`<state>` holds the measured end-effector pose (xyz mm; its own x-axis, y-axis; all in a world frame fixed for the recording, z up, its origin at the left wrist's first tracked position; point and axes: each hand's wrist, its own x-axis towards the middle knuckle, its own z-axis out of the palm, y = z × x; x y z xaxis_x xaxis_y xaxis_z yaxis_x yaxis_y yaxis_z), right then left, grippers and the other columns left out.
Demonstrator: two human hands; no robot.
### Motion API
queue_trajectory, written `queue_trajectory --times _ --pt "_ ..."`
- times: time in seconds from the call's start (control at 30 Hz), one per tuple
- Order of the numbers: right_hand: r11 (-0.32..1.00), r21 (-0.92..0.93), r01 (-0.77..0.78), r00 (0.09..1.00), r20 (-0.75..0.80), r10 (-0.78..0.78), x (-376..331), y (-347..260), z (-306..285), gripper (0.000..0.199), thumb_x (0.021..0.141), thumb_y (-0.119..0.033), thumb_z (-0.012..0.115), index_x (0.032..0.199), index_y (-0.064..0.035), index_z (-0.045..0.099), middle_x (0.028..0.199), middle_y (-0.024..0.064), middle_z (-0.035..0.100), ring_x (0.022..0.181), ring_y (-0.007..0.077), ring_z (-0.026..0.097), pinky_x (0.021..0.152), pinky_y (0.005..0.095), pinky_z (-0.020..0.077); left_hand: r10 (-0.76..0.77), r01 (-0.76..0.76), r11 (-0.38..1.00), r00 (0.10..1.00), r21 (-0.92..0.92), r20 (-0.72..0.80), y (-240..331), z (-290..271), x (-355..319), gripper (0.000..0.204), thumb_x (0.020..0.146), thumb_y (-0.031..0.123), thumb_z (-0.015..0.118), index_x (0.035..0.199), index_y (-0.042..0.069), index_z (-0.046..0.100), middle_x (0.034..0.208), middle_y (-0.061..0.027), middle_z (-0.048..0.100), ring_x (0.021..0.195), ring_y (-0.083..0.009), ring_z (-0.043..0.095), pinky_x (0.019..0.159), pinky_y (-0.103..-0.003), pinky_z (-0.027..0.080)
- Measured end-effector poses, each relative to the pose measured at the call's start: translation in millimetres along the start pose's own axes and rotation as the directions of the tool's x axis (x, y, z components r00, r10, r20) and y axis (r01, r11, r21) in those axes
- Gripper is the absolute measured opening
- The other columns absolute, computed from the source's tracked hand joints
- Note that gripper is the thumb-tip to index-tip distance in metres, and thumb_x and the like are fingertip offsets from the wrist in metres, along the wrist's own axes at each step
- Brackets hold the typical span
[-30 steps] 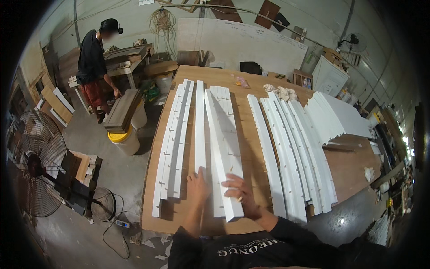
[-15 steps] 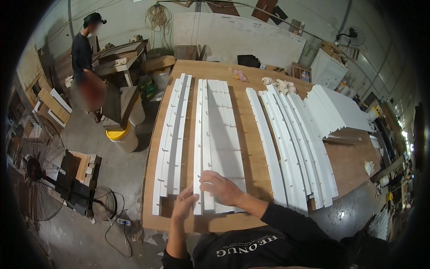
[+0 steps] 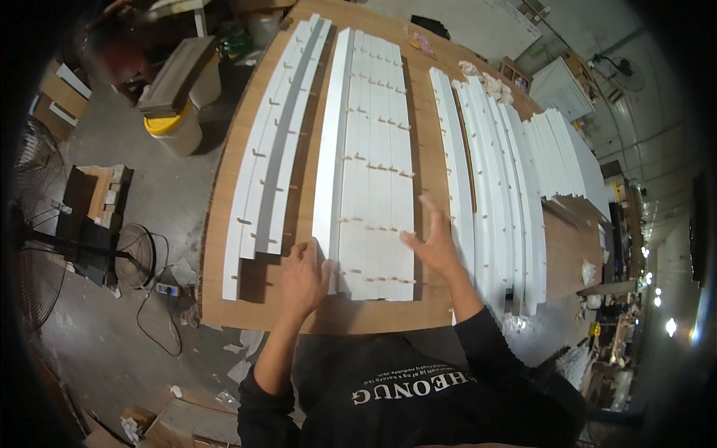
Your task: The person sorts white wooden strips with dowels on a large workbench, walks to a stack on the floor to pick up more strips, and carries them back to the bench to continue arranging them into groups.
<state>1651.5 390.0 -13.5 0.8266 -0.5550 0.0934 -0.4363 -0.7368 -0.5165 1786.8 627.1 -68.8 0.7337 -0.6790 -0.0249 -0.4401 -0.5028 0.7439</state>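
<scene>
A row of long white strips [image 3: 377, 149] lies side by side on the brown board-topped table [image 3: 358, 319], with small tan pegs [image 3: 399, 173] standing out of them. Along the row's left edge runs a white strip [image 3: 334, 157] showing a plain face. My left hand [image 3: 302, 284] is closed at its near end, thumb over the top and bent fingers against the left side. Over the row's right edge, my right hand [image 3: 437, 243] is open, thumb and fingers spread, holding nothing.
Left of the row lie more pegged white strips [image 3: 261, 164]; others [image 3: 493, 187] lie to the right. A stack of white panels [image 3: 560, 153] sits farther right. Beyond the table's left edge are a yellow-lidded bucket [image 3: 175, 131], a fan [image 3: 134, 254] and a power strip [image 3: 167, 290].
My right hand has left the strip's near end, moved right and opened. The left-edge strip now shows a plain face instead of a pegged one. The view has tipped downward.
</scene>
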Motion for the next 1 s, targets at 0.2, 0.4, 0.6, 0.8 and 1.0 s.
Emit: queue_trajectory --times 0.2,0.4,0.6,0.8,1.0 --pt "0.656 0.696 -0.292 0.956 0.215 0.198 -35 41 58 0.063 0.087 -0.016 0.058 0.14 -0.0032 0.027 0.138 0.0118 0.036 0.128 0.0201 0.034 0.105 0.0336 0.0271 -0.003 0.142 0.797 0.973 -0.587 0.23 -13 3 3 0.056 0.082 0.023 0.065 0.127 -0.006 0.046 0.109 -0.0212 0.055 0.101 -0.0385 0.053 0.088 -0.041 0.043" --pt "0.496 0.8 -0.338 0.939 0.253 0.232 -25 29 55 0.063 0.085 -0.006 0.052 0.141 -0.0007 0.025 0.137 0.0089 0.038 0.126 0.0183 0.034 0.107 0.0319 0.0239 0.163 -0.149 0.985 0.968 -0.085 0.19 -6 -15 12 0.045 0.084 0.015 0.06 0.122 -0.006 0.05 0.101 -0.0203 0.056 0.092 -0.0375 0.056 0.081 -0.042 0.045" --pt "0.515 0.832 -0.207 0.973 0.119 0.2 -21 23 72 0.068 0.082 -0.004 0.053 0.143 -0.0006 0.022 0.138 0.0098 0.037 0.128 0.019 0.033 0.108 0.0322 0.0227 0.043 -0.02 0.997 0.944 -0.072 0.328 3 -23 19 0.04 0.084 0.014 0.056 0.121 -0.002 0.051 0.099 -0.0226 0.055 0.092 -0.0397 0.055 0.078 -0.044 0.045" --pt "0.563 0.807 -0.177 0.981 0.096 0.171 -25 25 70 0.067 0.083 -0.008 0.055 0.142 0.0001 0.025 0.137 0.0123 0.038 0.128 0.0206 0.034 0.107 0.0338 0.0241 0.166 -0.09 0.904 0.974 0.418 -0.151 26 -58 20 0.047 0.074 0.015 0.069 0.117 0.003 0.055 0.106 -0.0182 0.054 0.098 -0.0355 0.052 0.082 -0.043 0.043" --pt "0.644 0.752 -0.141 0.99 0.094 0.106 -29 24 61 0.069 0.087 -0.023 0.059 0.143 0.0004 0.024 0.139 0.0125 0.037 0.128 0.0221 0.034 0.108 0.0346 0.0229 0.085 0.012 0.808 0.987 0.589 -0.137 8 -46 27 0.064 0.075 0.019 0.068 0.13 -0.002 0.041 0.126 -0.0236 0.042 0.115 -0.034 0.042 0.096 -0.045 0.034"
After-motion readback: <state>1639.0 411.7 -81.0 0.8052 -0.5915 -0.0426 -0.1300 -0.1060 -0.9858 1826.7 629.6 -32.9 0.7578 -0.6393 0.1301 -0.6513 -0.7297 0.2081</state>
